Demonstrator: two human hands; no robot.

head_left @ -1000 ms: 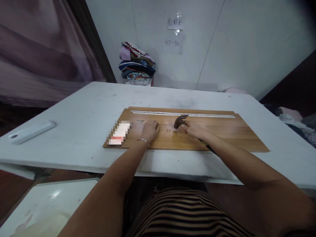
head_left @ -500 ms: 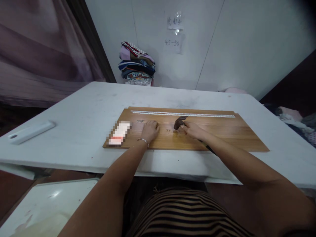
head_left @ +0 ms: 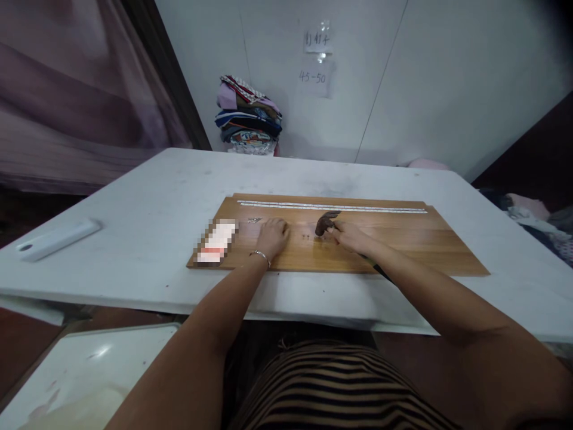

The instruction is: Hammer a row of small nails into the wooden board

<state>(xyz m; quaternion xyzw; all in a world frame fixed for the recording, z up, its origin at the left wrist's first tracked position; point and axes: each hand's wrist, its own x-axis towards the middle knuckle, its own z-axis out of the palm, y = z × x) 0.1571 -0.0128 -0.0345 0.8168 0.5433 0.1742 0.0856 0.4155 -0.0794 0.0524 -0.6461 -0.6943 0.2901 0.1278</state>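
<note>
My right hand (head_left: 351,237) is wrapped round a claw hammer (head_left: 324,224) near its dark head, the claw pointing away from me. The handle runs back under my forearm. Just left of the hammer head, several small nails (head_left: 305,237) stand in the wooden board (head_left: 403,245); the head partly hides the spot below it. My left hand (head_left: 272,234) lies on the board, palm down and fingers stretched forward, with nothing visible in it. A few loose nails (head_left: 254,220) rest on the board beyond and left of that hand.
Two white measuring strips (head_left: 331,206) run along the board's far edge. A blurred-out rectangle (head_left: 217,242) covers the board's left end. On the white table (head_left: 147,239) lies a white handle-shaped object (head_left: 58,239). Folded clothes (head_left: 249,116) are stacked by the wall.
</note>
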